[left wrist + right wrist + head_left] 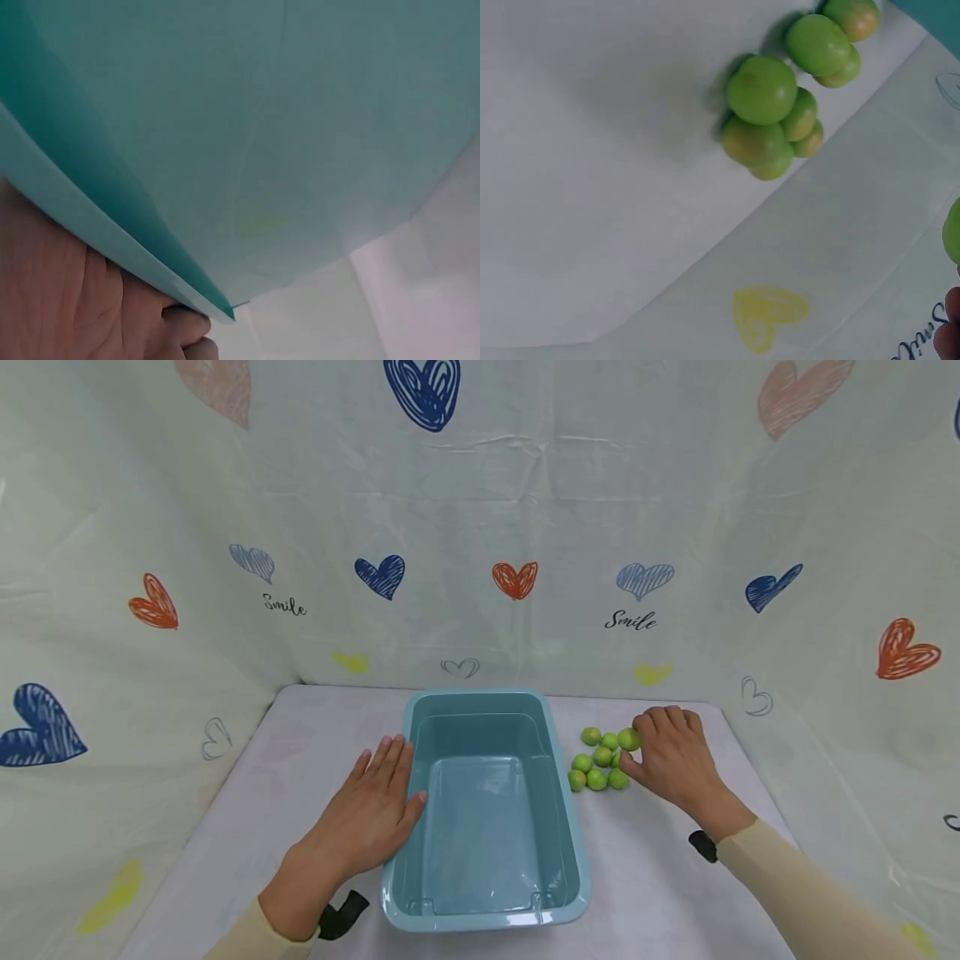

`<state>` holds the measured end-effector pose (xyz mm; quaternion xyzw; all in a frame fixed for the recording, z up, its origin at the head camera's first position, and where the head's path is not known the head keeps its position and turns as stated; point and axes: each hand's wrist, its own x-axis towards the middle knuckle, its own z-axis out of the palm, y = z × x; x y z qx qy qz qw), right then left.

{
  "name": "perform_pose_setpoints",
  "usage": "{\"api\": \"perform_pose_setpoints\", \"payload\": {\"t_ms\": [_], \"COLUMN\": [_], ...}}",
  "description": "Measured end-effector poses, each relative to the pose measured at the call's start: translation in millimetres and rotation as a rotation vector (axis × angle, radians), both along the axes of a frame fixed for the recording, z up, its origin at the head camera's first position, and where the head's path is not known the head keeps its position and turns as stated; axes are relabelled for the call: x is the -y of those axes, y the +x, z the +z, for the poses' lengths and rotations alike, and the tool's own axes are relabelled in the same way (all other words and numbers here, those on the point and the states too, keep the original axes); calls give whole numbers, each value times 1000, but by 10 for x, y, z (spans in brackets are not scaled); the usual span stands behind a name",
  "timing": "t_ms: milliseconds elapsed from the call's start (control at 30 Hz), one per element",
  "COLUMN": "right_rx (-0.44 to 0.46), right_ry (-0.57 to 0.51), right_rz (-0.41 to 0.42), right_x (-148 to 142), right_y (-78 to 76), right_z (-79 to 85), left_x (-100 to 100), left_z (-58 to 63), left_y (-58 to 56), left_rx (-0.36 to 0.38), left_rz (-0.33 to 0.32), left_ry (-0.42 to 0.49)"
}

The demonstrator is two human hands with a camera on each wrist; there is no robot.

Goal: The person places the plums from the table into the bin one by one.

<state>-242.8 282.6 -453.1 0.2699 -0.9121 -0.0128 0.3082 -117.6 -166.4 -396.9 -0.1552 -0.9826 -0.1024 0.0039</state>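
right hand (678,760): pinched one green fruit (628,739); a slackened pinch risked dropping it.
loose fruits (602,756): clustered at basin's (480,923) two o'clock; a nudge risked rolling.
left hand (371,814): lay flat at basin's nine o'clock; leaning risked tipping.

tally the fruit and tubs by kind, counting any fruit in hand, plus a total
Green fruits: 9 (8 on the table, 1 held in the right hand)
Light blue tub: 1
Total: 10
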Motion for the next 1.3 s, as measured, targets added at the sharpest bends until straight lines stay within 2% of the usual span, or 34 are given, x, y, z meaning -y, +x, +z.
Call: {"api": "perform_pose_setpoints", "payload": {"t_ms": [300,433,600,833,1133,1300], "right_rx": [-72,-120,-141,-119,-70,-67], "right_ry": [19,83,194,262,394,396], "right_rz": [151,270,388,484,579,601], "right_x": [381,628,972,1377,1734,1829], "right_y": [-116,-139,-108,-2,115,143], "right_z": [467,677,822,860,719,632], "left_x": [-40,-47,-56,-69,-95,-113], "left_z": [-20,-15,1,22,31,18], "left_y": [-6,-3,-1,-9,-3,5], "left_rx": [5,-3,-18,-15,6,13], "left_rz": [20,20,20,27,58,69], "left_ry": [5,5,1,-11,-18,-9]}}
